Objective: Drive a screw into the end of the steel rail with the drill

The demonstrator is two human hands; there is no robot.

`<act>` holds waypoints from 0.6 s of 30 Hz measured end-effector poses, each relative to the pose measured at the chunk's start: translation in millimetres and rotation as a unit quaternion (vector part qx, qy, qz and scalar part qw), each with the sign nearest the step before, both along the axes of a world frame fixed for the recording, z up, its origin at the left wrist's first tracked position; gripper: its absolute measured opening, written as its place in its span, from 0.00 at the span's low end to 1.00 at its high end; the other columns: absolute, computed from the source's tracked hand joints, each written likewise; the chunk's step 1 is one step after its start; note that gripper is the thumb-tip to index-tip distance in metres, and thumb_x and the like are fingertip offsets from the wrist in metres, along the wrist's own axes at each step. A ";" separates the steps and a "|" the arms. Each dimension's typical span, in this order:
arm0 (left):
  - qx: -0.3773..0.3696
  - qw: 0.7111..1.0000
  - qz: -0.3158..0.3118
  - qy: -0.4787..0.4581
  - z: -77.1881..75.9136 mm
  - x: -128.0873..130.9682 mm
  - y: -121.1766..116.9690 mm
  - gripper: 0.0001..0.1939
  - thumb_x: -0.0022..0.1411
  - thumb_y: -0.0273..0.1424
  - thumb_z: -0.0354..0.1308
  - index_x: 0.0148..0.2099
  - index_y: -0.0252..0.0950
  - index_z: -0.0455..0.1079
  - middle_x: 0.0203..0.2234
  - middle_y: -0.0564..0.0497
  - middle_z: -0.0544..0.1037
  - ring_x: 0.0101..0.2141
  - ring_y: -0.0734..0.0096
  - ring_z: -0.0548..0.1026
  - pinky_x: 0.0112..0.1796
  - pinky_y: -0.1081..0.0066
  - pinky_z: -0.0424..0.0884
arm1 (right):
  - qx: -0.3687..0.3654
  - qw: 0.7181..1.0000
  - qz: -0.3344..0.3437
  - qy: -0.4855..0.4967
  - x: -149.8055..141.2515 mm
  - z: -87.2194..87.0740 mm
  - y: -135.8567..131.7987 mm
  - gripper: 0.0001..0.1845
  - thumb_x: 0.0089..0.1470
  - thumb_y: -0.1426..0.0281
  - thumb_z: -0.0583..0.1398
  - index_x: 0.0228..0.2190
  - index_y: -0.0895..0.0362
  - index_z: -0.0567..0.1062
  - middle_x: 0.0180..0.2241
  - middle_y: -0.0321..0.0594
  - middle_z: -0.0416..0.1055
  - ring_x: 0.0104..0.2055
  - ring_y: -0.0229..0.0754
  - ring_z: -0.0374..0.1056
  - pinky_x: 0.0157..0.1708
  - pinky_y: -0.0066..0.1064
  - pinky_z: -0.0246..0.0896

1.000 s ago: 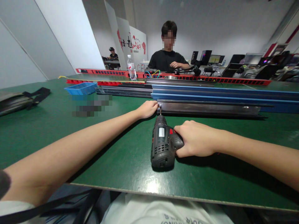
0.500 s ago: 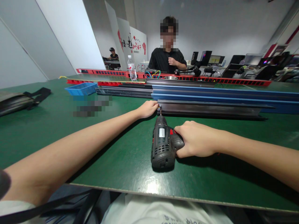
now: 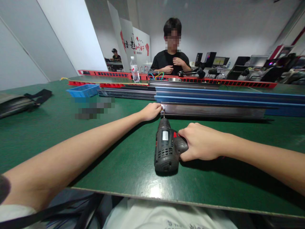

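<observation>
Drill (image 3: 166, 148), white label (image 3: 165, 135) illegible, in right hand (image 3: 199, 141).

Person opposite (image 3: 171, 60) — second hand (image 3: 168, 69) now also in view.

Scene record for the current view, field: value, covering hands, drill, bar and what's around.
right hand: gripping the grip of the drill; hand at
left hand: fingers at the left end of the metal bar
drill bit: pointing at the bar's left end; exact contact too small to tell
beyond bar: blue rails
left side: blue tray
far side: water bottle, person in black
surface: green table
</observation>
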State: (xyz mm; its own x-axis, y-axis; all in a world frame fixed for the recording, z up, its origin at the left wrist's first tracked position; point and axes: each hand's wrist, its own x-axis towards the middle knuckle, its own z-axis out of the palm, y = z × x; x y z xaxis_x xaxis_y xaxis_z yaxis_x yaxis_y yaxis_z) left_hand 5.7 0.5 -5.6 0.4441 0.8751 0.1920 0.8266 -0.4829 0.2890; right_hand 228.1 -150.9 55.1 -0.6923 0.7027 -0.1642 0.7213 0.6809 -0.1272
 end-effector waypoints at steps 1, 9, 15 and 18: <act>0.000 1.000 -0.002 0.000 -0.4 -0.2 0.4 0.21 0.67 0.34 0.39 0.39 0.31 0.74 0.41 0.40 0.81 0.42 0.60 0.78 0.46 0.66 0.71 | 0.000 1.000 0.000 -0.001 -0.3 -0.1 -0.1 0.14 0.43 0.57 0.62 0.24 0.56 0.76 0.22 0.40 0.74 0.22 0.41 0.64 0.23 0.32 0.51; 0.020 1.000 -0.011 0.013 -4.2 -1.6 4.0 0.23 0.68 0.34 0.39 0.39 0.31 0.74 0.41 0.41 0.81 0.42 0.61 0.78 0.46 0.67 0.71 | 0.002 1.000 0.002 0.003 -1.0 -1.4 -0.3 0.13 0.43 0.58 0.62 0.22 0.55 0.74 0.20 0.39 0.71 0.21 0.40 0.61 0.22 0.32 0.49; 0.018 1.000 -0.005 0.021 -2.9 -0.6 1.7 0.23 0.68 0.34 0.38 0.40 0.31 0.74 0.42 0.40 0.81 0.42 0.60 0.78 0.47 0.66 0.72 | 0.003 1.000 0.003 0.005 -0.3 -1.2 0.3 0.12 0.43 0.58 0.62 0.22 0.54 0.72 0.20 0.38 0.70 0.21 0.39 0.59 0.22 0.31 0.49; 0.016 1.000 -0.004 0.021 -3.0 -0.8 1.6 0.23 0.69 0.34 0.38 0.40 0.31 0.74 0.43 0.39 0.81 0.43 0.59 0.78 0.47 0.66 0.71 | 0.003 1.000 0.002 0.006 -0.2 -1.9 0.3 0.13 0.43 0.58 0.62 0.22 0.54 0.72 0.19 0.37 0.69 0.21 0.39 0.59 0.23 0.31 0.49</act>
